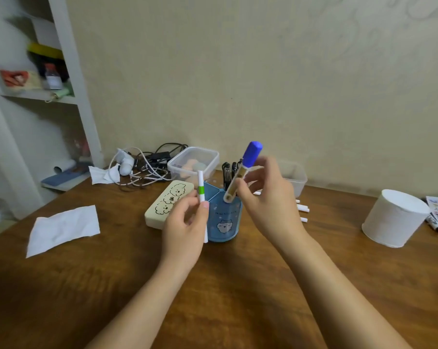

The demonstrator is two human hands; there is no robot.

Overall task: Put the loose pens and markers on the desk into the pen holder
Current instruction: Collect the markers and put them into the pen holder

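The left hand [185, 222] pinched a thin white pen [202, 202] upright, apparently waiting its turn. Just beyond, the right hand [270, 200] gripped a blue-capped marker [243, 172], tilted base-down over the blue pen holder [224, 217] for dropping in. Farther right, more white pens [303, 209] lay on the desk [213, 285].

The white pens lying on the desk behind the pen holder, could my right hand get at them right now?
Probably not yet. The right hand is closed on the blue-capped marker above the pen holder. The white pens lie just beyond it, unobstructed, so dropping the marker should free it.
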